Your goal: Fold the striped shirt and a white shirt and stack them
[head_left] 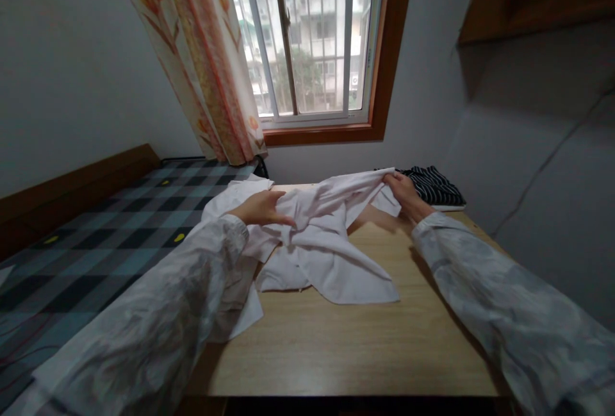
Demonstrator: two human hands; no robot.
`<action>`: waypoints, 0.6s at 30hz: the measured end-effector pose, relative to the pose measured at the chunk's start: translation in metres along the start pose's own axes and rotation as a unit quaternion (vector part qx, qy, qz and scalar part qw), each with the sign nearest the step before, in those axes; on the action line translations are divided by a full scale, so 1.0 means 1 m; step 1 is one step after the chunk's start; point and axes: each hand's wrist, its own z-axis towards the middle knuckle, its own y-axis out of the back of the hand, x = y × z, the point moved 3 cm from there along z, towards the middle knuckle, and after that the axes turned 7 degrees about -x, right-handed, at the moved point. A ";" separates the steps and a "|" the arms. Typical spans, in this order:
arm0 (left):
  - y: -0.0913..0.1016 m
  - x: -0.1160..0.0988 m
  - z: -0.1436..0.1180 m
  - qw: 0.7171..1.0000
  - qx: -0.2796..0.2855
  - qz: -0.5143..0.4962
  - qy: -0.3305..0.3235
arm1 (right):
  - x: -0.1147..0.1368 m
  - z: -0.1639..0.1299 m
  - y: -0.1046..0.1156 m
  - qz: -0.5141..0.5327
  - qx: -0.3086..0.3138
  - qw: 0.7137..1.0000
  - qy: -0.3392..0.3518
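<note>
A crumpled white shirt (327, 256) lies spread over the wooden table, its left part hanging over the table's left side. My right hand (406, 195) pinches one end of it and holds that end raised above the far right of the table. Further left, my left hand (262, 208) is curled on the bunched middle of the cloth, thumb in front; its other fingertips are partly hidden. Creases run between the two hands. Loose folds of the shirt rest flat on the tabletop nearer to me.
The light wooden table (365, 352) stands beside a bed with a checked cover (144, 224). A black-and-white striped cloth (435, 185) lies at the table's far right corner. Behind are a window (317, 38) and a flowered curtain (206, 70). A wooden shelf (500, 12) hangs upper right.
</note>
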 end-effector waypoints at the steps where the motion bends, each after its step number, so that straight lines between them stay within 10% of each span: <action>1: 0.001 -0.002 0.001 1.000 0.003 0.005 0.001 | 0.005 0.007 0.003 0.003 -0.011 1.000 0.000; 12: 0.012 -0.002 0.029 0.982 -0.134 -0.123 0.047 | 0.060 0.045 0.011 0.023 -0.057 0.990 0.126; 18: 0.016 0.008 0.027 0.921 -0.194 -0.314 0.126 | 0.072 0.021 0.015 -0.167 0.049 0.960 0.219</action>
